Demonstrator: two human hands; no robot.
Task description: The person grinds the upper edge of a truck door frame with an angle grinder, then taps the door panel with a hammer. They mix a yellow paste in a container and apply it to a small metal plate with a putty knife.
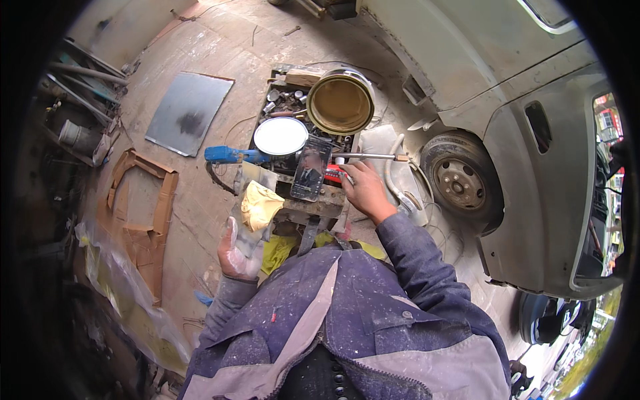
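Observation:
My left hand [239,252] is closed at the edge of a thin grey plate [249,241]. A soft mound of yellow putty [261,206] sits on that plate. My right hand [368,191] is at the front of the crate, its fingers bent onto a small red tube [334,174] with a white cap; the fingertips partly cover it. Left of the tube a phone [311,172] leans with its screen lit. Behind it lie a round white lid [281,136] and a large open can [341,103] with a tan inside.
A crate [261,115] of sockets and metal tools bears these things. A metal rod [371,157] juts right, a blue tool [232,155] left. A vehicle with a wheel [457,177] stands right. A metal sheet [189,113] and cut cardboard [160,223] lie left.

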